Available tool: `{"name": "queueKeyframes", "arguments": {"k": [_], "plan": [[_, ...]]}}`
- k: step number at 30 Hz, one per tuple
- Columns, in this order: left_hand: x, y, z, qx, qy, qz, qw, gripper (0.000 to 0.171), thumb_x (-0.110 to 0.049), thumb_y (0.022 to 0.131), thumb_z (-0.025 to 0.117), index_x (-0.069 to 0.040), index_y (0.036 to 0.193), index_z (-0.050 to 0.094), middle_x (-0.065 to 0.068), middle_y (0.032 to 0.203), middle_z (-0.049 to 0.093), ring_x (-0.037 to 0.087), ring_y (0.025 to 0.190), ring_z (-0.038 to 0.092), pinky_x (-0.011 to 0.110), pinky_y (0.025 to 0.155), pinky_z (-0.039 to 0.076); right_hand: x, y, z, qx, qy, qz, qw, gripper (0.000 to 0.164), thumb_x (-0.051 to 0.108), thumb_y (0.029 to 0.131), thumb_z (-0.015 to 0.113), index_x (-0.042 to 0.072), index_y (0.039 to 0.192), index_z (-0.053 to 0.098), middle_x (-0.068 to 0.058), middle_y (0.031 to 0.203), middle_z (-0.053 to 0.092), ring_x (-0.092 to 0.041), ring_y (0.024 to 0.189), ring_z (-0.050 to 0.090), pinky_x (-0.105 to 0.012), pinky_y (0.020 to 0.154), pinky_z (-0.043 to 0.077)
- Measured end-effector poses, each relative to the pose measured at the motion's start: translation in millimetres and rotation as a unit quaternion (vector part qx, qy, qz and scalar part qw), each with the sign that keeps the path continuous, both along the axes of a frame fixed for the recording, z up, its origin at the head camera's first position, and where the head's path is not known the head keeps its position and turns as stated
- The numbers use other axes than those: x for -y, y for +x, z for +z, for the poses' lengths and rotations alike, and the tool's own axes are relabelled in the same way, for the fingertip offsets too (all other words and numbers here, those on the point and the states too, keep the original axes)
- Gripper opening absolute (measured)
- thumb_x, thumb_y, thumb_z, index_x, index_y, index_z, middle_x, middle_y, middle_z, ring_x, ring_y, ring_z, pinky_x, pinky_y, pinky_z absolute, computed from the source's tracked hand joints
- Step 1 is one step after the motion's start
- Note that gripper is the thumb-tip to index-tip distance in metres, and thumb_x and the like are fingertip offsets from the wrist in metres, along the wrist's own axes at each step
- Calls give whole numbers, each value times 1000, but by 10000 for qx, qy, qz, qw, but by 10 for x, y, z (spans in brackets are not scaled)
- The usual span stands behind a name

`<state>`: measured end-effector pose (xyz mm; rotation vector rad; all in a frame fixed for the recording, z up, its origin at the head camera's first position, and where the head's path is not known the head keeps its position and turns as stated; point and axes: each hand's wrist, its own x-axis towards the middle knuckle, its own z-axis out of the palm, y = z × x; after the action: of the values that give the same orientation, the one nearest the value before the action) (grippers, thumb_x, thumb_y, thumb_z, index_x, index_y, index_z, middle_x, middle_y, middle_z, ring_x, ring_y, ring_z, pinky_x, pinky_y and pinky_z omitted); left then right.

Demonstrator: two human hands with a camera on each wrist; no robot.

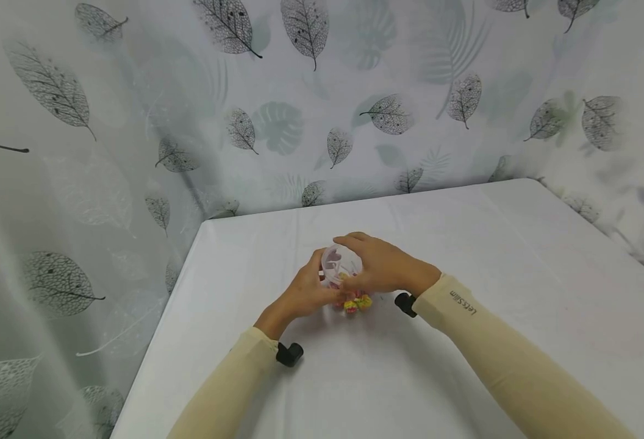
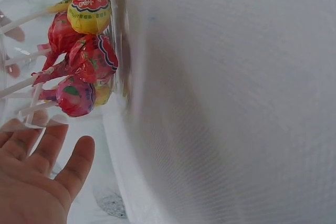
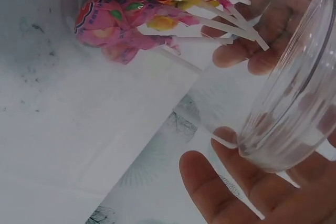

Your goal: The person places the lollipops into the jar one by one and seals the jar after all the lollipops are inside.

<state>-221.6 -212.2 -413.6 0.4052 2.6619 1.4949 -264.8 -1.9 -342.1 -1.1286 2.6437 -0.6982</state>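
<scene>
A clear round jar [image 1: 341, 261] stands over the white table, with several wrapped lollipops [image 2: 93, 59] inside it. Their wrappers are red, yellow and pink, and the white sticks point toward the jar's top. My left hand [image 1: 308, 288] holds the jar's side, fingers spread round the wall. At the top, my right hand [image 1: 385, 266] grips the clear ridged lid [image 3: 289, 93], its thumb on the near side and fingers over the far side. Through the clear wall in the right wrist view, fingers of the left hand [image 3: 257, 30] show behind the lollipop sticks.
The white-covered table [image 1: 492, 256] extends around the jar on all sides. Behind it and to the left hangs a pale leaf-print curtain [image 1: 322, 110]. Small black devices [image 1: 289, 354] sit at both wrists, over beige sleeves [image 1: 228, 384].
</scene>
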Motion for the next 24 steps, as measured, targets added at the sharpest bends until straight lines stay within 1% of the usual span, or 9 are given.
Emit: {"name": "queueKeyframes", "arguments": {"k": [3, 5, 9, 11, 15, 17, 19, 21, 24], "plan": [[7, 5, 11, -1, 14, 0, 10000, 98, -24, 82, 90, -11, 157, 30, 3, 142, 55, 19, 130, 54, 49, 114, 44, 38, 9, -4, -301, 177, -281, 9990, 92, 57, 84, 80, 15, 158, 45, -14, 138, 53, -29, 110, 63, -47, 92, 55], [8, 2, 8, 4, 3, 4, 10000, 98, -25, 81, 91, -12, 157, 31, 2, 143, 55, 19, 130, 54, 49, 113, 44, 49, 17, -10, -406, 306, -403, 9979, 95, 62, 82, 79, 16, 158, 45, -14, 132, 54, -28, 103, 63, -46, 85, 56], [12, 0, -1, 9, -61, 17, 10000, 98, -28, 82, 90, -12, 158, 30, 1, 143, 54, 19, 130, 54, 50, 114, 44, 28, 19, 1, -192, 280, -156, 9993, 92, 50, 86, 81, 16, 161, 40, -17, 153, 47, -36, 129, 57, -55, 102, 51], [9, -3, -3, -11, -78, 16, 10000, 97, -28, 83, 90, -12, 158, 30, 1, 142, 54, 19, 129, 54, 50, 114, 44, 14, 26, 11, -184, 248, -32, 9995, 91, 45, 85, 82, 15, 160, 41, -16, 158, 43, -37, 135, 54, -57, 107, 48], [10, -15, -11, -98, -13, -13, 10000, 97, -24, 82, 90, -10, 157, 31, 1, 141, 55, 18, 127, 54, 49, 113, 45, 30, 47, 15, -568, 427, -192, 9973, 93, 56, 82, 83, 13, 156, 47, -15, 144, 53, -32, 109, 66, -51, 94, 56], [10, -21, -13, -93, 17, -35, 9999, 97, -23, 82, 91, -11, 157, 31, 1, 141, 55, 18, 127, 54, 47, 112, 46, 37, 54, 2, -704, 572, -351, 9953, 97, 65, 80, 81, 14, 155, 48, -15, 134, 55, -28, 92, 65, -47, 83, 57], [10, -25, -13, -49, 16, -47, 10000, 96, -22, 82, 90, -12, 156, 31, 2, 141, 55, 18, 127, 55, 47, 111, 47, 33, 56, -7, -709, 630, -439, 9945, 100, 69, 79, 80, 15, 156, 47, -15, 128, 55, -27, 88, 63, -45, 78, 57], [12, -25, -5, 2, -13, -67, 10000, 95, -22, 82, 90, -13, 156, 31, 3, 141, 55, 19, 128, 55, 47, 112, 46, 17, 50, -11, -597, 566, -358, 9960, 97, 66, 80, 80, 16, 157, 46, -16, 134, 54, -29, 98, 65, -48, 83, 57], [15, -26, 9, 66, -96, -101, 9999, 94, -20, 82, 88, -14, 156, 30, 4, 140, 55, 20, 129, 55, 49, 114, 44, -8, 28, -4, -410, 373, -78, 9984, 92, 55, 84, 82, 16, 158, 45, -16, 149, 50, -35, 124, 60, -55, 100, 53]]}}
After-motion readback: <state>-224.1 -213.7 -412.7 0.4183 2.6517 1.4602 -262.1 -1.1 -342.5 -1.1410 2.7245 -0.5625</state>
